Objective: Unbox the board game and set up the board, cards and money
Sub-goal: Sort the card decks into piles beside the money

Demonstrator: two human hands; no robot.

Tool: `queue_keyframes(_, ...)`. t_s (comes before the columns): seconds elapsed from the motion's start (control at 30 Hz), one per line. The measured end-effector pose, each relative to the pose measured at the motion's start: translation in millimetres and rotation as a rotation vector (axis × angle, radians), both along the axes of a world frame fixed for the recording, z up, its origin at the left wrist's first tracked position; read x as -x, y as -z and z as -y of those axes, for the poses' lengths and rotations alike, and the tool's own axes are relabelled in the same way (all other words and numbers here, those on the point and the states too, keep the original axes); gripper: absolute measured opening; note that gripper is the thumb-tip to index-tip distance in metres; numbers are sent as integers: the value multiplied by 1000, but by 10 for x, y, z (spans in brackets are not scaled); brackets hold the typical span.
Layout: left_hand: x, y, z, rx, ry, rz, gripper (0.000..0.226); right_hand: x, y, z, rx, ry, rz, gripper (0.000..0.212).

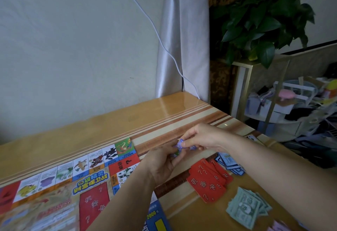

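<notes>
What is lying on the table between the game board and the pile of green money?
The fanned stack of red cards lies between the board and the green money, seen in the head view.

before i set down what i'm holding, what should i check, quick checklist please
1. Grip on the blue pieces: ok, pinched between left hand and right hand.
2. What the pieces are: cannot tell, blurred.
3. Board open and flat on the table: ok.
4. Red cards squared up: not ok, fanned out.
5. Green money in a neat stack: not ok, loose pile.
6. Blue-bordered cards tidy: not ok, spread.
</notes>
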State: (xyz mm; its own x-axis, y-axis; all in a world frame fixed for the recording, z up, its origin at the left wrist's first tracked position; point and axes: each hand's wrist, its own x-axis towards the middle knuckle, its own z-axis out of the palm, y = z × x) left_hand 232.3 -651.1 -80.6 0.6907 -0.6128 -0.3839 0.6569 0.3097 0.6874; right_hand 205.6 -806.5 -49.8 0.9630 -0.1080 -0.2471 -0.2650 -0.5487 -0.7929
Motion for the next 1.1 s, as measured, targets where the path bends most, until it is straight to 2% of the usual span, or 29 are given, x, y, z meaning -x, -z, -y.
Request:
queue_keyframes(0.2, 4, 64, 59, -61, -43, -25, 17, -40, 27, 1, -79, 11, -52, 17)
queue_keyframes(0.33, -8, 45, 49, -46, -70, -51, 14, -94, 66, 80, -215, 115, -1, 11)
queue_keyframes(0.37, -17, 30, 27, -26, -79, -71, 15, -102, 72, 124, -152, 137, 26, 13)
queue_keyframes(0.47, -56, 11, -51, 11, -97, -110, 20, -140, 174, 233, 211, 106, 72, 23)
queue_keyframes(0.63, -81, 59, -128, 63, -99, -141, 32, -172, 384, 224, 334, 54, 74, 24)
queue_keyframes(0.7, -90, 85, -140, 81, -82, -140, 33, -172, 372, 215, 413, 100, 151, 29)
queue_keyframes(0.8, -91, 101, -139, 78, -49, -103, 32, -119, 212, 118, 276, 26, 270, 22)
queue_keyframes(0.87, -73, 91, -121, 47, -36, -64, 28, -70, 111, 11, 189, -117, 227, 18)
queue_keyframes(0.93, -54, 79, -107, 8, -36, -38, 24, -66, 92, -59, 204, -194, 193, 15)
queue_keyframes(1.1, -39, 65, -140, -8, -86, -25, 20, -113, 133, -129, 155, -162, 198, 12)
